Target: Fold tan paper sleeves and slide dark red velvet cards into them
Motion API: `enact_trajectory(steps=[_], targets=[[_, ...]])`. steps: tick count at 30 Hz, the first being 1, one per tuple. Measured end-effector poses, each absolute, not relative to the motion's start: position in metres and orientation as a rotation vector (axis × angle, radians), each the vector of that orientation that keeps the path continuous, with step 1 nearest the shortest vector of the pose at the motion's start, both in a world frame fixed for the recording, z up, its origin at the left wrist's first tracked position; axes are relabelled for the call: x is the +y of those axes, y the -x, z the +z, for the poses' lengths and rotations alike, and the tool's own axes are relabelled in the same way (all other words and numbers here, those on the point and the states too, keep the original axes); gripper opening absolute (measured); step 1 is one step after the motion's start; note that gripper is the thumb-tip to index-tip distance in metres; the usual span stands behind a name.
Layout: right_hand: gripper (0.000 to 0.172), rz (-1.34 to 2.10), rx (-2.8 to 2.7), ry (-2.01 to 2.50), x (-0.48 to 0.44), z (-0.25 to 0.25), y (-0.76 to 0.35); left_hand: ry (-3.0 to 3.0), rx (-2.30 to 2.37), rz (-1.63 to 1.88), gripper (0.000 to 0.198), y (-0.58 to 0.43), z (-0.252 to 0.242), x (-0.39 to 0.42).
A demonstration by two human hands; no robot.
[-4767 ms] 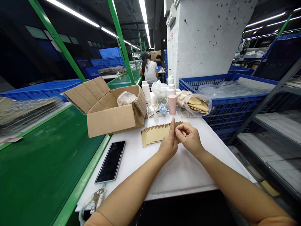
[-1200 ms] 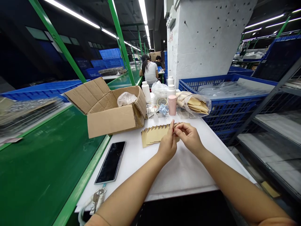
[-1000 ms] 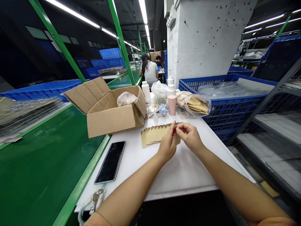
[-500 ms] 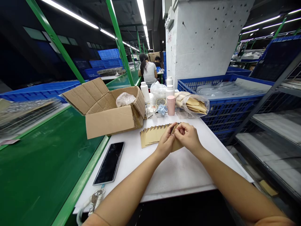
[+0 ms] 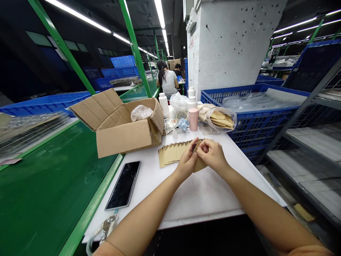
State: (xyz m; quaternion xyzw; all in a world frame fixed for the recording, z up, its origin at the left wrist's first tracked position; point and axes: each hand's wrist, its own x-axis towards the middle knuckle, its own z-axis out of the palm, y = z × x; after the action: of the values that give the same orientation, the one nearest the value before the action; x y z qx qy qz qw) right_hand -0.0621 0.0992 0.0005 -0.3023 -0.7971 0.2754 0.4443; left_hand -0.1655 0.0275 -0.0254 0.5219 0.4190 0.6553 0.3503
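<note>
Brown paper, a small flat piece [image 5: 199, 165], sits between the person's two hands above the white tabletop [image 5: 202, 199], its lower corner showing below the fingers and pointing back toward the wearer. The left hand [image 5: 187, 159] holds it from the left, thumb on the near side and the fingers reaching forward along it. The right hand [image 5: 212, 153] meets it from the right, thumb and forefinger pinched together at its upper part, the other fingers curled; exactly what lies between those two fingertips is hidden. The hands are close together, nearly touching across the paper. Just beyond and to the left of them, a fanned row of similar brown papers [image 5: 170, 153] lies on the table, overlapping, its right end partly covered by the hands. Farther forward stands a pink bottle [image 5: 193, 120], upright, with a clear plastic bag [image 5: 229, 117] of brown papers to its right and a roll of tape [image 5: 182, 115] to its left. An open cardboard box [image 5: 124, 137] rests left of the row, and a dark-screened phone [image 5: 123, 185] lies nearer the wearer, beside the table's left edge.
</note>
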Motion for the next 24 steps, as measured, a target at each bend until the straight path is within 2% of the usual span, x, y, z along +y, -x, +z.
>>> enact_trajectory(steps=[3, 5, 6, 8, 9, 15, 19, 24], targets=[[0.013, 0.67, -1.994, 0.769, 0.099, 0.001, 0.061, -1.441, 1.103, 1.697, 0.05, 0.168, -0.025, 0.027], [0.007, 0.621, -1.977, 0.783, 0.1, 0.002, 0.06, -1.483, 1.121, 1.695, 0.051, 0.169, -0.025, 0.027], [0.009, 0.587, -1.957, 0.789, 0.1, 0.002, 0.06, -1.496, 1.13, 1.695, 0.051, 0.17, -0.025, 0.027], [0.025, 0.536, -1.933, 0.783, 0.101, 0.003, 0.059, -1.504, 1.168, 1.695, 0.052, 0.172, -0.026, 0.027], [0.028, 0.538, -1.945, 0.761, 0.102, 0.002, 0.06, -1.505, 1.199, 1.695, 0.052, 0.172, -0.026, 0.028], [0.007, 0.952, -1.97, 0.528, 0.109, -0.005, 0.062, -1.471, 1.376, 1.69, 0.049, 0.172, -0.028, 0.029], [0.006, 1.133, -1.857, 0.624, 0.111, -0.007, 0.062, -1.211, 1.363, 1.684, 0.021, 0.169, -0.023, 0.028], [0.007, 1.191, -1.787, 0.647, 0.114, -0.008, 0.062, -1.072, 1.376, 1.721, 0.03, 0.168, -0.018, 0.028]])
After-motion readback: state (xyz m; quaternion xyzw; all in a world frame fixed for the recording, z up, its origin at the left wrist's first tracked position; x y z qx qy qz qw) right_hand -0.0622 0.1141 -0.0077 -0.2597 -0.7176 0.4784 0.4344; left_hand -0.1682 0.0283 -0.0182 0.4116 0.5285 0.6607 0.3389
